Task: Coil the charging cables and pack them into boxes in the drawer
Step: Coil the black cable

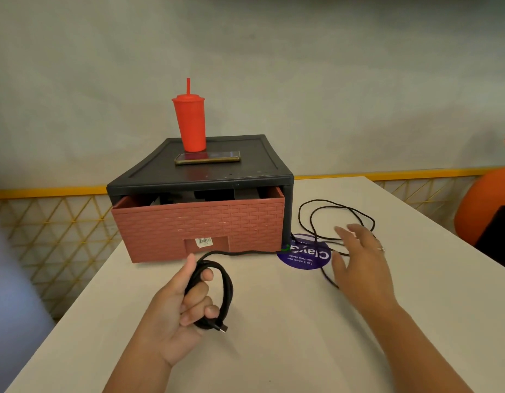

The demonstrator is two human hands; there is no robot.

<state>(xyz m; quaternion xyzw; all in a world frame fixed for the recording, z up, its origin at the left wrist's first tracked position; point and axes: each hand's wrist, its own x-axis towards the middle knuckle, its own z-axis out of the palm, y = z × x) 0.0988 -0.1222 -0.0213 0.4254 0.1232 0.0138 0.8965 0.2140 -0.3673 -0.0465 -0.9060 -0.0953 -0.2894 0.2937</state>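
One cable (pixel 228 290): black; several loops are gathered in front of the drawer unit (pixel 206 177), and the rest runs along the unit's front to loose loops at its right side.
Left hand (pixel 177 310): in front of the unit, fingers curled through the gathered loops, thumb raised; a plug (pixel 223 328) sticks out below.
Right hand (pixel 359 259): front-right of the unit, palm down, fingers spread over the loose loops; it is blurred, so contact cannot be told.
Drawer (pixel 200 228): red, brick-patterned, pulled slightly out of the unit.
Sticker (pixel 302 256): round, purple, at the unit's front-right corner.
Cup (pixel 190 120): red, on top of the unit, with a phone (pixel 207 157) just before it.
Table (pixel 274 350): white, bearing the unit.
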